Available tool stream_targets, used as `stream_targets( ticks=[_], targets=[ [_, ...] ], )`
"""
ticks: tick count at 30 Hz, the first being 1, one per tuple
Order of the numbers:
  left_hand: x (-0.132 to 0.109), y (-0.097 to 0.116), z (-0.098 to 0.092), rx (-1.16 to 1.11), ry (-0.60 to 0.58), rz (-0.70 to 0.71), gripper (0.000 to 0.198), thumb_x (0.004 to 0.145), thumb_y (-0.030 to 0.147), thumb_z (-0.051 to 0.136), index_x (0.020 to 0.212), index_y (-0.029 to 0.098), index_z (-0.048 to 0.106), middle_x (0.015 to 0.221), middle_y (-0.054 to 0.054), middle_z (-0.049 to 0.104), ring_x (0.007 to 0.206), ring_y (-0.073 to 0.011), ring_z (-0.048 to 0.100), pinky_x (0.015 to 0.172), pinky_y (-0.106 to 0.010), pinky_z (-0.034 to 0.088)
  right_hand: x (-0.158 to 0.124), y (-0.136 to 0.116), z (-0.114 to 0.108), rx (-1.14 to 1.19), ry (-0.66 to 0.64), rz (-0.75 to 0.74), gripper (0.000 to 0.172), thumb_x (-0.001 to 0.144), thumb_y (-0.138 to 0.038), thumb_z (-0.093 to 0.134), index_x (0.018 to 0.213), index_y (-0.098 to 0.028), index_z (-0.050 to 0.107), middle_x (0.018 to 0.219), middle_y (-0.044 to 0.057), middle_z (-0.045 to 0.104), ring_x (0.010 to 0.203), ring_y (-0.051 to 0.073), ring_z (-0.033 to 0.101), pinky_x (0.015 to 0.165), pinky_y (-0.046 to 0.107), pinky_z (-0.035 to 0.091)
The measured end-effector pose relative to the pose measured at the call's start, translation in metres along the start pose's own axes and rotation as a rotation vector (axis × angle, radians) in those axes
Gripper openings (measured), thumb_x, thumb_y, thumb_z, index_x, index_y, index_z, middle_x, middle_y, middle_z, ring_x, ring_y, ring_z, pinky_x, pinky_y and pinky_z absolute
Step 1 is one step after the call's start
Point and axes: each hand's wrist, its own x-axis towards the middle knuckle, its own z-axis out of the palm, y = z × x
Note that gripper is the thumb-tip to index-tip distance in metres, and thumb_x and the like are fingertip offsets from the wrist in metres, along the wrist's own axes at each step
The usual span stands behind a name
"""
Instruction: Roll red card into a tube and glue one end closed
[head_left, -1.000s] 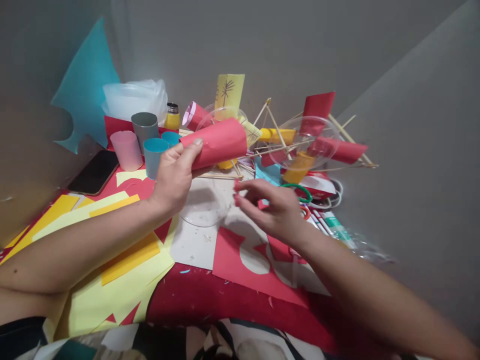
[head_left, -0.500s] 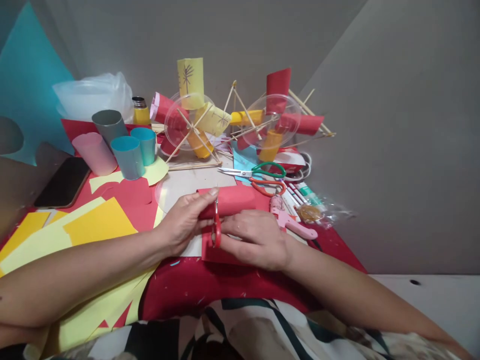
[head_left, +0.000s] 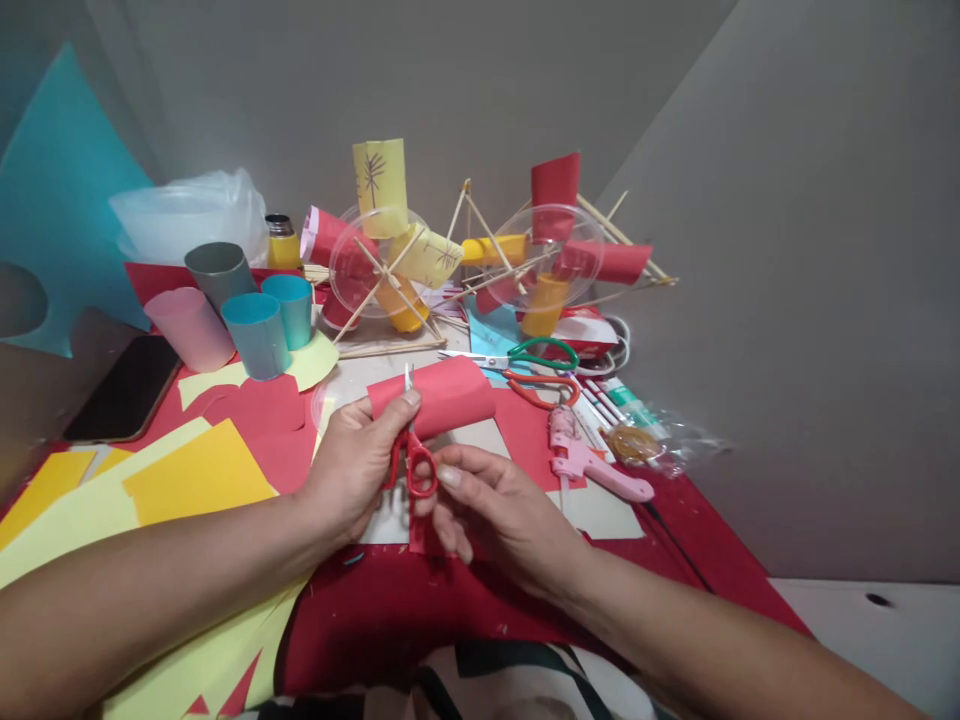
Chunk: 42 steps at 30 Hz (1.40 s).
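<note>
My left hand (head_left: 352, 465) is closed round one end of a rolled red paper tube (head_left: 442, 395), held just above the table. My right hand (head_left: 487, 510) grips small red-handled scissors (head_left: 411, 455), fingers through the loops, with the blades pointing up beside the tube's left end. Both hands meet near the table's front middle, over red paper (head_left: 525, 420) and a pale board.
Paper cups (head_left: 255, 330) and a phone (head_left: 124, 385) lie at the left, yellow sheets (head_left: 195, 470) in front of them. Two stick-and-plastic wheels with paper tubes (head_left: 390, 255) stand behind. Green-handled scissors (head_left: 525, 355), a pink tool (head_left: 592, 465) and pens lie at the right.
The red tube came down from in front of the wheels to the table front. My right hand picked up the red scissors and turned their blades upward against the tube.
</note>
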Motion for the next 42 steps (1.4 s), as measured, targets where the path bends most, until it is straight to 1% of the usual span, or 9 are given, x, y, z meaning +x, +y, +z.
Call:
stream_targets(
  ticks=[6, 10, 18, 21, 26, 31, 34, 38, 42],
  targets=[
    [0.0, -0.005, -0.002, 0.061, 0.049, 0.081, 0.043, 0.074, 0.053, 0.079, 0.069, 0.017, 0.057, 0.049, 0.003, 0.059, 0.04, -0.0083, 0.051, 0.041, -0.017, 0.04, 0.007, 0.006, 0.006, 0.236, -0.037, 0.138, 0.032, 0.086, -0.047, 0.073, 0.083, -0.018, 0.059, 0.06, -0.003, 0.067, 0.035, 0.004, 0.049, 0.034, 0.012, 0.039],
    [-0.004, -0.007, -0.001, 0.09, 0.019, 0.066, 0.041, 0.076, 0.053, 0.078, 0.072, 0.017, 0.059, 0.05, 0.005, 0.057, 0.04, -0.0073, 0.049, 0.041, -0.017, 0.038, 0.006, 0.011, 0.01, 0.209, -0.102, 0.178, 0.036, 0.082, -0.049, 0.077, 0.082, -0.017, 0.06, 0.054, -0.005, 0.064, 0.031, 0.003, 0.044, 0.031, 0.011, 0.034],
    [-0.012, -0.013, 0.003, 0.158, -0.055, 0.014, 0.037, 0.076, 0.054, 0.077, 0.078, 0.018, 0.067, 0.056, 0.003, 0.065, 0.042, -0.01, 0.053, 0.042, -0.02, 0.041, 0.01, 0.019, 0.005, 0.158, -0.111, 0.213, 0.036, 0.072, -0.04, 0.084, 0.065, -0.015, 0.059, 0.044, -0.006, 0.057, 0.03, 0.003, 0.041, 0.035, 0.013, 0.035],
    [-0.01, -0.014, 0.002, 0.128, -0.09, 0.018, 0.037, 0.076, 0.052, 0.079, 0.079, 0.018, 0.069, 0.058, 0.004, 0.065, 0.044, -0.0082, 0.052, 0.045, -0.019, 0.042, 0.005, 0.014, 0.002, 0.132, -0.121, 0.209, 0.035, 0.071, -0.039, 0.086, 0.067, -0.015, 0.061, 0.042, -0.007, 0.055, 0.03, 0.002, 0.039, 0.034, 0.012, 0.031],
    [0.001, -0.01, -0.004, 0.023, -0.116, 0.122, 0.028, 0.081, 0.043, 0.079, 0.085, 0.016, 0.074, 0.08, -0.002, 0.075, 0.074, -0.0139, 0.068, 0.075, -0.024, 0.057, -0.011, -0.005, -0.006, 0.068, -0.011, -0.01, 0.032, 0.073, -0.04, 0.085, 0.076, -0.017, 0.063, 0.044, -0.009, 0.052, 0.03, 0.001, 0.035, 0.034, 0.012, 0.027],
    [0.012, -0.01, -0.009, 0.061, -0.098, 0.187, 0.023, 0.081, 0.028, 0.079, 0.102, 0.02, 0.076, 0.1, -0.003, 0.078, 0.094, -0.0174, 0.072, 0.091, -0.029, 0.057, -0.012, -0.019, -0.014, 0.114, 0.126, -0.311, 0.035, 0.074, -0.048, 0.084, 0.069, -0.019, 0.065, 0.036, -0.01, 0.04, 0.03, 0.002, 0.023, 0.035, 0.016, 0.023],
    [0.016, -0.012, -0.012, 0.132, -0.051, 0.192, 0.026, 0.08, 0.033, 0.081, 0.102, 0.02, 0.076, 0.1, -0.003, 0.078, 0.079, -0.0142, 0.071, 0.079, -0.028, 0.06, -0.006, -0.021, -0.023, 0.056, 0.221, -0.358, 0.037, 0.071, -0.053, 0.084, 0.067, -0.02, 0.068, 0.035, -0.01, 0.04, 0.029, 0.003, 0.023, 0.035, 0.018, 0.023],
    [0.019, -0.015, -0.017, 0.288, -0.016, 0.214, 0.031, 0.081, 0.042, 0.079, 0.101, 0.019, 0.074, 0.092, -0.002, 0.075, 0.061, -0.0117, 0.067, 0.058, -0.024, 0.058, 0.001, -0.02, -0.032, 0.029, 0.311, -0.383, 0.027, 0.075, -0.048, 0.083, 0.077, -0.022, 0.076, 0.032, -0.011, 0.037, 0.027, 0.003, 0.021, 0.033, 0.017, 0.021],
    [0.021, -0.018, -0.02, 0.322, -0.054, 0.264, 0.025, 0.083, 0.039, 0.078, 0.094, 0.017, 0.073, 0.083, -0.001, 0.072, 0.071, -0.0139, 0.069, 0.066, -0.025, 0.059, 0.005, -0.02, -0.039, -0.032, 0.503, -0.484, 0.023, 0.074, -0.043, 0.084, 0.077, -0.022, 0.075, 0.04, -0.009, 0.045, 0.032, 0.004, 0.033, 0.034, 0.017, 0.028]
  ],
)
